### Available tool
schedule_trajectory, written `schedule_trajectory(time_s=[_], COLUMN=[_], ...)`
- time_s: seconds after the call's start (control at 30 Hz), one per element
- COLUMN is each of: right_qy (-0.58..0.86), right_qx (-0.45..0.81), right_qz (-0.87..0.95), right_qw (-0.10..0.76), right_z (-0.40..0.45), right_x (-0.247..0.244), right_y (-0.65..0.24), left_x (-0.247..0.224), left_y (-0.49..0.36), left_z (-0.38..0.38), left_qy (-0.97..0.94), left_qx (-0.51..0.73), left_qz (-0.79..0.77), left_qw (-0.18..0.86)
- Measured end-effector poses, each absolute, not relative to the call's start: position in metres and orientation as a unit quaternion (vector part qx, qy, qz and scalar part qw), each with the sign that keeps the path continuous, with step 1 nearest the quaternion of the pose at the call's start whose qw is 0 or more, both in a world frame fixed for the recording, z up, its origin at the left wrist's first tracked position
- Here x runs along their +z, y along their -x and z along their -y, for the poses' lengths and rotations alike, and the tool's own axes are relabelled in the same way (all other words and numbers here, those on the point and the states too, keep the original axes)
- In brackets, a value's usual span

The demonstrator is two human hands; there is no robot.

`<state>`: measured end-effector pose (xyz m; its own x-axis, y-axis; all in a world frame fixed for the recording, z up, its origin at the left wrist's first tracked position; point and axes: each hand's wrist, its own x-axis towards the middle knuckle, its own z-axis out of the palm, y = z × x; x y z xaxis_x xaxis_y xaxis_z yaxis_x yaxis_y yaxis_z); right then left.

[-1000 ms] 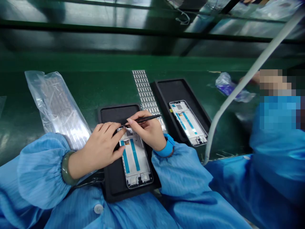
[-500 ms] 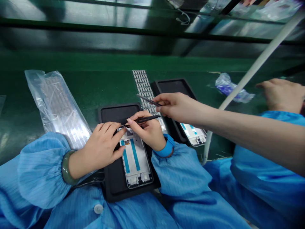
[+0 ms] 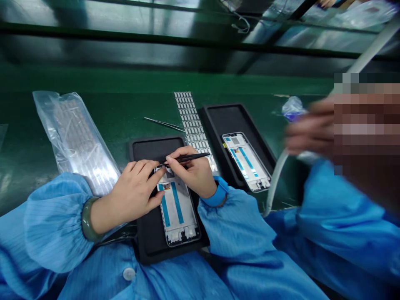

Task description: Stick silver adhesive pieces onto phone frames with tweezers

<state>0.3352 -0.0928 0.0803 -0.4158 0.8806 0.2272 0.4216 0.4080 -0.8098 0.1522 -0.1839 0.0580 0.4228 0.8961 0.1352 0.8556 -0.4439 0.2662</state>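
A phone frame (image 3: 179,208) with blue strips lies in a black tray (image 3: 148,233) in front of me. My right hand (image 3: 193,173) pinches black tweezers (image 3: 196,156), their tips at the frame's top edge. On the frame's upper left rests my left hand (image 3: 134,191), fingers bent and thumb apart; nothing is seen in its grip. What lies under its fingertips is hidden. Behind the tray, a sheet of small metallic parts (image 3: 190,112) lies on the green table (image 3: 109,112), with silver tweezers (image 3: 164,123) touching its left side.
To the right, a second black tray (image 3: 218,112) holds another phone frame (image 3: 246,162). A plastic bag of strips (image 3: 81,137) lies at left. A pale pole (image 3: 276,175) slants up at right, by a co-worker's blurred hand (image 3: 309,129) and a small plastic bag (image 3: 292,107).
The other person's arm has pulled back to the right, uncovering the second phone frame. The silver tweezers it held now lie on the table. My hands have hardly moved.
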Motion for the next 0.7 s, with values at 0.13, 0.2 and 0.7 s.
schedule_trajectory(time_s=[0.13, 0.2, 0.7], right_qy=[0.400, 0.392, 0.388], right_qx=[0.392, 0.376, 0.347], right_qz=[0.749, 0.762, 0.764], right_qw=[0.354, 0.353, 0.382], right_z=[0.109, 0.106, 0.106], right_x=[0.044, 0.042, 0.045], right_y=[-0.320, -0.319, -0.322], left_x=[0.057, 0.057, 0.056], left_y=[-0.152, -0.152, -0.152], left_z=[0.184, 0.185, 0.184], left_qy=[-0.842, -0.842, -0.842], left_qx=[0.120, 0.120, 0.125], left_qz=[-0.522, -0.522, -0.521], left_qw=[0.067, 0.062, 0.070])
